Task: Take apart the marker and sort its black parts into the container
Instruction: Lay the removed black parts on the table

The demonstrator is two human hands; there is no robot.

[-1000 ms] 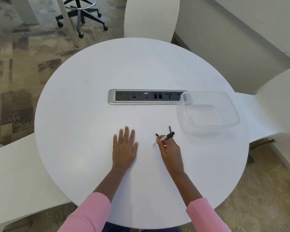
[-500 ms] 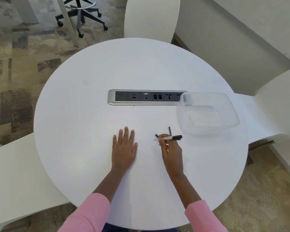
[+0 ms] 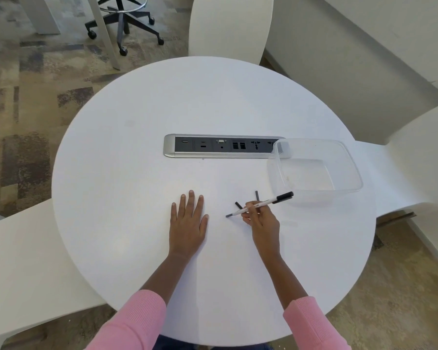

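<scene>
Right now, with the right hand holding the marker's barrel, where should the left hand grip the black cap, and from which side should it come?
On the marker, pinch the black cap across its sides, near its free end. It juts past the right hand, pointing at the container, so the left hand likely does best coming from above, not endwise.

— What's on my feed besides the job?
— I see a round white table (image 3: 213, 102) filling the middle, with a silver-framed black socket panel (image 3: 223, 146) set into its centre.
— Around it?
— A white moulded chair (image 3: 229, 26) at top centre, a second white chair (image 3: 23, 261) lower left, and a third white chair (image 3: 420, 152) at the right edge. A black wheeled stool base (image 3: 123, 24) stands upper left on patchy beige-grey carpet (image 3: 23, 97).
</scene>
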